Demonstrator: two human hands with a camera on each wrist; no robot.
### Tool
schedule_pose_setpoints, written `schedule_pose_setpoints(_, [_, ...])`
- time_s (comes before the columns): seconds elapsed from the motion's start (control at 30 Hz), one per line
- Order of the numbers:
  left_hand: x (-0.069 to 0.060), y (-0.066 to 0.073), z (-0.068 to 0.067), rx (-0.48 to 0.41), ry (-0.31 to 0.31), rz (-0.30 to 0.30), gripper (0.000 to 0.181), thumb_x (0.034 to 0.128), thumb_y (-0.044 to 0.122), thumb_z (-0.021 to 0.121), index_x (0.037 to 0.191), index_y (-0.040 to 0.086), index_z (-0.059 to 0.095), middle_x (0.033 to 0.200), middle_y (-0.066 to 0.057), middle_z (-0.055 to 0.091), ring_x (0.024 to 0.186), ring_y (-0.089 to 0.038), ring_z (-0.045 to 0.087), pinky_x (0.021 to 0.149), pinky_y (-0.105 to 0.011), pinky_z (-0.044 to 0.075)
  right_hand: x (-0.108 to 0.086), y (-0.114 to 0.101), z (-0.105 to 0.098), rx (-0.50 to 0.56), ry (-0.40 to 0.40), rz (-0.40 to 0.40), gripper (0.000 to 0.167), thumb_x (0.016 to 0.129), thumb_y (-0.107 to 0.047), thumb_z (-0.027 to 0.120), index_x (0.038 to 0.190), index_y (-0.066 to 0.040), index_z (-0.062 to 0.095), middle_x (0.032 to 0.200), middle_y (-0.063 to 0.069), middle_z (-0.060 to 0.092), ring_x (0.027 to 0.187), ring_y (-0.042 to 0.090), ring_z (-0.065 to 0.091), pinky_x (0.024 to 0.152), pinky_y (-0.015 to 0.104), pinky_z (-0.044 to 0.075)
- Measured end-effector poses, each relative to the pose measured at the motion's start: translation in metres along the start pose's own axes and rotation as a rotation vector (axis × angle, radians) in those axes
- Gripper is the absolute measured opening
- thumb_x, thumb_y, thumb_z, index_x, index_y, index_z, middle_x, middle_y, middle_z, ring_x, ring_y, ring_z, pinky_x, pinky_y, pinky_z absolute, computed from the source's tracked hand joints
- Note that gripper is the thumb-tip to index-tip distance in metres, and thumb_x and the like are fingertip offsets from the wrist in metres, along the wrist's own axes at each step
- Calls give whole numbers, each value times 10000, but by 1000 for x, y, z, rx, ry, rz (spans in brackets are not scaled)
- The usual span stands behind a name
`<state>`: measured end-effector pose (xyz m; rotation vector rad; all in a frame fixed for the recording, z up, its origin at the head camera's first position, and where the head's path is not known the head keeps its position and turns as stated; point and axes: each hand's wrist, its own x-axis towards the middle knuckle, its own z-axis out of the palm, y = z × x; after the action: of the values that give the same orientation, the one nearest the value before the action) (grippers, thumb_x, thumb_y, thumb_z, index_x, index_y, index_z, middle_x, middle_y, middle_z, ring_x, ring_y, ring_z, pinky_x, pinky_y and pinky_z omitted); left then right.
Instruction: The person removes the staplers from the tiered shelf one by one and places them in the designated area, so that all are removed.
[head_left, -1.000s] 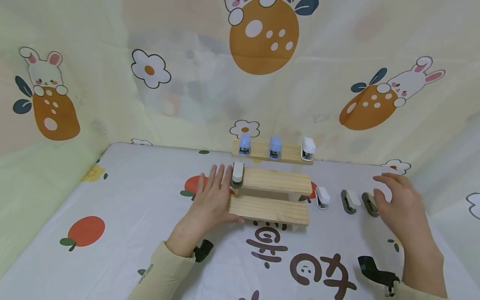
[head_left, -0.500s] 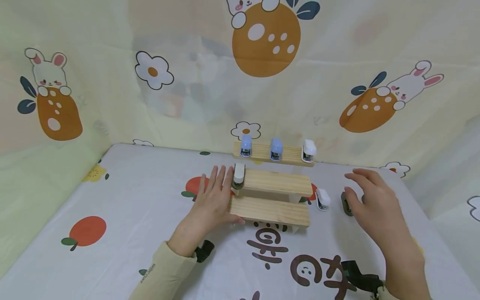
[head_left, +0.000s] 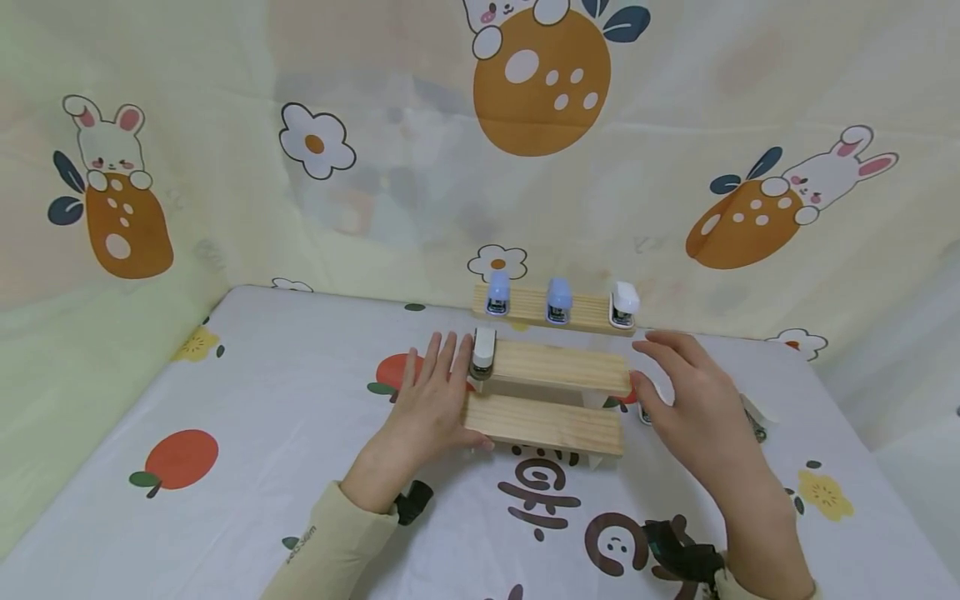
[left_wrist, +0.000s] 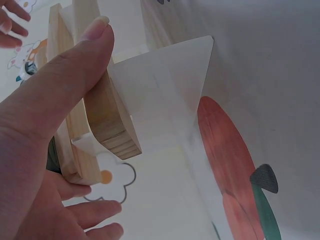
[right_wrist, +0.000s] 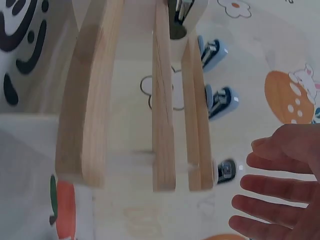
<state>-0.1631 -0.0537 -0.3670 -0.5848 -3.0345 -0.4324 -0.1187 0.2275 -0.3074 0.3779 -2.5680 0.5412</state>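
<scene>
A three-tier wooden stand [head_left: 558, 365] with several mini staplers stands on the table. My left hand [head_left: 427, 417] lies against its left end with fingers spread; in the left wrist view its straight thumb [left_wrist: 65, 75] rests on a step. Two blue staplers [head_left: 558, 300] and a white stapler [head_left: 624, 303] sit on the top tier. At the middle tier's left end is a white-and-dark stapler [head_left: 483, 352]. My right hand [head_left: 697, 408] hovers beside the stand's right end, fingers apart and holding nothing. It mostly hides a white stapler [head_left: 645, 414] on the table.
To the right of my right hand, another stapler [head_left: 756, 418] with a dark base lies partly covered on the table. The patterned cloth [head_left: 285, 458] covers the table, and a printed curtain [head_left: 397, 167] rises close behind the stand. The bottom step [head_left: 543, 423] faces me.
My right hand has moved left, from above the dark-based staplers to the stand's right end, now covering the white stapler beside it. My left hand stays against the stand.
</scene>
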Motion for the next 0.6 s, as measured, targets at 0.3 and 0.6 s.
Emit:
schedule_pose_setpoints(0.3, [0,0,0,-3,12,8,1379,593,593,885,1589,47,104,1648,-204,159,1543,-379,91,1230,-600,85,8,-23,14,59,-3,-63,352,846,-22,740,1189,18,672,1264,180,602,1149,376,602,855,528,568])
schedule_pose_setpoints(0.6, [0,-1,1,-2,15,6,1377,593,592,884,1589,46,105,1649,-206,154,1544,-375,86,1229,-601,83,15,-36,25,104,2,-123,337,863,-34,726,1191,20,666,1251,170,610,1106,355,630,857,506,571])
